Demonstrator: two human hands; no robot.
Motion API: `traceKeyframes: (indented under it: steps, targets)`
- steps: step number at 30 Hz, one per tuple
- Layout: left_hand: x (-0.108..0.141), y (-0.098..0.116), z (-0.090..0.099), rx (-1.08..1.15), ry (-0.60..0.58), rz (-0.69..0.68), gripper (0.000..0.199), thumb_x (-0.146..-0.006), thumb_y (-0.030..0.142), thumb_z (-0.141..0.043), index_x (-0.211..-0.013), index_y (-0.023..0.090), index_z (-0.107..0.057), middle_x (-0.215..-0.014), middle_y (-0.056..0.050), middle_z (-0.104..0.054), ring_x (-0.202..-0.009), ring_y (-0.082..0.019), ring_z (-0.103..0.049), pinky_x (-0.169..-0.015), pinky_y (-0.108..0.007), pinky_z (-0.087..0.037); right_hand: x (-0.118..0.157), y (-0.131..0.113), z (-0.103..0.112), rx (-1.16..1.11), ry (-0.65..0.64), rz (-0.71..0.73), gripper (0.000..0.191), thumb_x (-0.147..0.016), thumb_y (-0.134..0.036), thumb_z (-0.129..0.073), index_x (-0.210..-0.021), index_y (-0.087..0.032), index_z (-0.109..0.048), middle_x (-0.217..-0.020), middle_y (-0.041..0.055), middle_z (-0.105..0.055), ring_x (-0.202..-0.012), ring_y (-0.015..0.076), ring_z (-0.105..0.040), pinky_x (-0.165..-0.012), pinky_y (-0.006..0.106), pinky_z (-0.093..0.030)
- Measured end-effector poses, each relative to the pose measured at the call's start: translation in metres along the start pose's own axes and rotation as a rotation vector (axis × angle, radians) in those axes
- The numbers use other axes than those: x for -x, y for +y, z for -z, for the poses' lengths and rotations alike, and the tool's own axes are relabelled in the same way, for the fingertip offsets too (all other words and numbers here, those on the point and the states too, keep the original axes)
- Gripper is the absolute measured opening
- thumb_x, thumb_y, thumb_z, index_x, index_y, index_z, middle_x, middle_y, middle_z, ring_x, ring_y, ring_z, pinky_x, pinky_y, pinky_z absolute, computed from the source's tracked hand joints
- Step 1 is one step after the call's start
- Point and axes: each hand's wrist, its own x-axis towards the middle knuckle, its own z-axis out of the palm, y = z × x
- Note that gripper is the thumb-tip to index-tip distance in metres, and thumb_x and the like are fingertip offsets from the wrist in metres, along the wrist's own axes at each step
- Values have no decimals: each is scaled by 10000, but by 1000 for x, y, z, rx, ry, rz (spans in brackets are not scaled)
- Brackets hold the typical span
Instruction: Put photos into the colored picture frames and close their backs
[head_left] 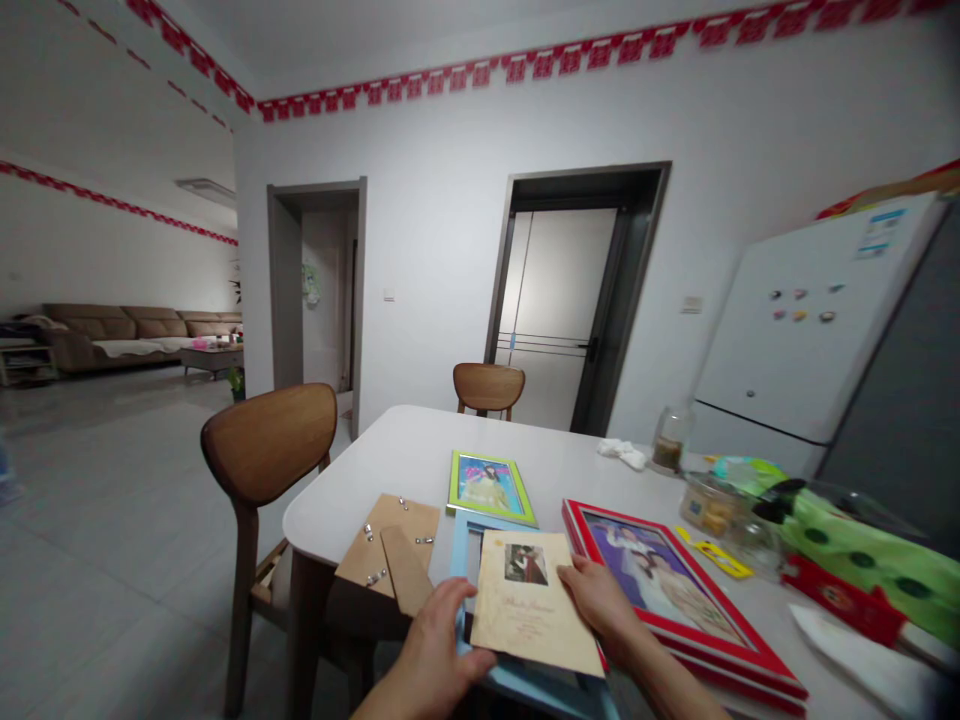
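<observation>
Left hand (433,650), right hand (596,598) on card (536,605) (cream)

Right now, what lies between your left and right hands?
In the head view, a cream card lies between the left hand and right hand, on a blue picture frame.

Left hand (433,642) and right hand (596,598) rest palm-down.

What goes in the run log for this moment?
left hand: on blue picture frame | right hand: on cream photo card | beside: red picture frame
</observation>
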Motion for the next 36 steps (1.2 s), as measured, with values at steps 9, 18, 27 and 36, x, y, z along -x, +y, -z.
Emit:
traceKeyframes:
  steps: [9,18,27,36]
  targets:
    - [3,0,-2,-227,-176,-68,691,-539,211,-702,-1161,104,-419,-1311,-159,-306,-1199,-241,-277,-992,-335,-233,-6,-9,-17,262,50,65,416,-659,-221,-374,-982,-83,-597,-835,117,-670,-772,200,-611,-641,246,-430]
    - [4,12,1,-347,-226,-236,429,-622,252,-645,-1024,225,-498,-1193,-52,-479,-1159,-233,-342,-988,-475,-139,14,-11,-18,695,112,285,357,-742,-352,-378,-881,-107,-598,-903,163,-615,-842,235,-555,-742,323,-369]
    - [10,13,4,-360,-227,-233,433,-650,239,-603,-1064,220,-475,-1223,-56,-448,-1177,-234,-311,-993,-439,-162,18,5,-23,853,97,390,344,-746,-306,-391,-960,-118,-584,-1098,155,-523,-1019,249,-457,-860,344,-322]
    - [9,9,5,-371,-262,-285,464,-627,215,-601,-1075,238,-478,-1197,-51,-472,-1175,-242,-311,-992,-455,-156,23,3,-21,840,48,414,337,-736,-306,-400,-888,-105,-623,-1128,183,-512,-1042,275,-449,-894,367,-301]
